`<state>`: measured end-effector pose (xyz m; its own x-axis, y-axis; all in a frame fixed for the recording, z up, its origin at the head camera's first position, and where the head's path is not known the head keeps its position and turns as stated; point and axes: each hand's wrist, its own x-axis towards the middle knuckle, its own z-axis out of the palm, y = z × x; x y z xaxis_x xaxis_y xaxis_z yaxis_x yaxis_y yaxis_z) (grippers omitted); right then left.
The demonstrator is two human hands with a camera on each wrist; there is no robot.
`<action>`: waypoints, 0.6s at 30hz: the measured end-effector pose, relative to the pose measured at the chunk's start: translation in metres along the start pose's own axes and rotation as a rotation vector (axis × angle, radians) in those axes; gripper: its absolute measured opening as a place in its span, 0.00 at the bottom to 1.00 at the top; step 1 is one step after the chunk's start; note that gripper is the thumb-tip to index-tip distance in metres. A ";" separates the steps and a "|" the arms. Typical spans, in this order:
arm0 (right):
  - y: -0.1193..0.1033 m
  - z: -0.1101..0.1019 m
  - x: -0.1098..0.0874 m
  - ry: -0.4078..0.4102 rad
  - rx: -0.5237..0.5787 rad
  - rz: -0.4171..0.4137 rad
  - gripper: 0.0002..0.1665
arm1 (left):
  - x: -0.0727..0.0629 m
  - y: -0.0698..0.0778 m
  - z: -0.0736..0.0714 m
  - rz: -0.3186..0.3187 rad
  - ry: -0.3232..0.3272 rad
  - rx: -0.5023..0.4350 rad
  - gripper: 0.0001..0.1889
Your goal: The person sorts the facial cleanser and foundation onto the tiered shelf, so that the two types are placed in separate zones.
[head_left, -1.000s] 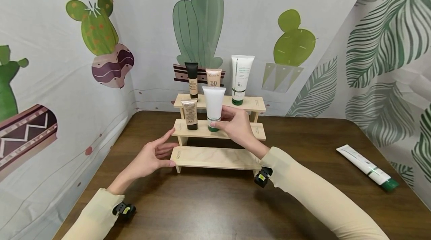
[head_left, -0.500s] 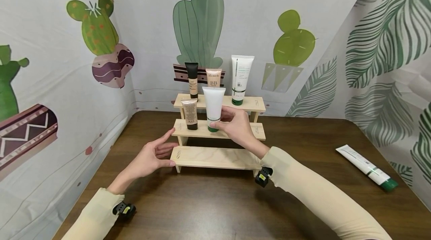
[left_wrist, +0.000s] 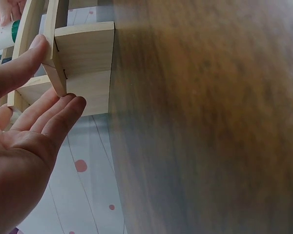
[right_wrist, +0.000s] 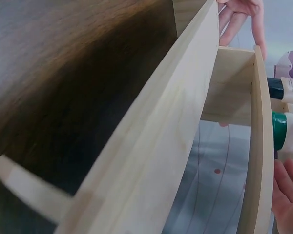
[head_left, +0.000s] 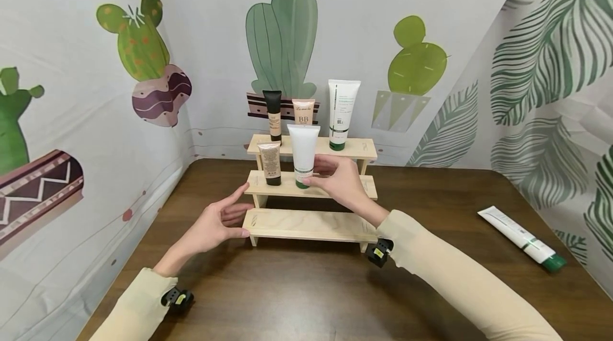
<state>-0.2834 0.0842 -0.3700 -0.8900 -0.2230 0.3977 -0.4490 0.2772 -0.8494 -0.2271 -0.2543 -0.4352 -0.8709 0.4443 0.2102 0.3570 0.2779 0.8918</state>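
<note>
My right hand [head_left: 342,181] is at the lower right side of a white squeeze tube [head_left: 304,149] with a green cap, upright on the middle tier of a wooden three-tier display stand [head_left: 311,224]. Its thumb overlaps the tube near the cap; in the right wrist view the other fingers [right_wrist: 288,183] lie apart from the cap. My left hand [head_left: 210,226] rests against the stand's left end, thumb on the bottom tier's edge, fingers spread and fairly straight. A small beige tube [head_left: 270,163] with a black cap stands left of the white one.
On the top tier stand a black-and-beige tube [head_left: 273,115], a pink BB tube [head_left: 303,111] partly hidden by the white tube, and a large white tube [head_left: 342,112]. Another white tube [head_left: 522,237] lies on the brown table [head_left: 297,288] at the right. A printed cloth [head_left: 354,27] hangs behind.
My right thumb has slid slightly right and down along the white tube, and the hand has loosened. The tube stays in place. My left hand keeps its position.
</note>
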 end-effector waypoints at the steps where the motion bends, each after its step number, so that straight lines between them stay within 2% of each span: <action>1: 0.001 -0.002 -0.001 -0.005 0.009 -0.001 0.31 | 0.000 0.000 0.000 0.001 0.000 -0.001 0.59; 8: 0.007 -0.027 -0.016 -0.014 -0.011 0.003 0.30 | 0.000 -0.001 0.001 0.002 0.004 -0.019 0.59; 18: 0.009 -0.076 -0.044 -0.017 -0.036 -0.028 0.28 | -0.001 0.000 0.002 -0.011 0.009 -0.017 0.59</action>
<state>-0.2540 0.1678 -0.3685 -0.8758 -0.2468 0.4148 -0.4764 0.3042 -0.8250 -0.2261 -0.2534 -0.4362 -0.8777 0.4336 0.2041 0.3418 0.2680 0.9007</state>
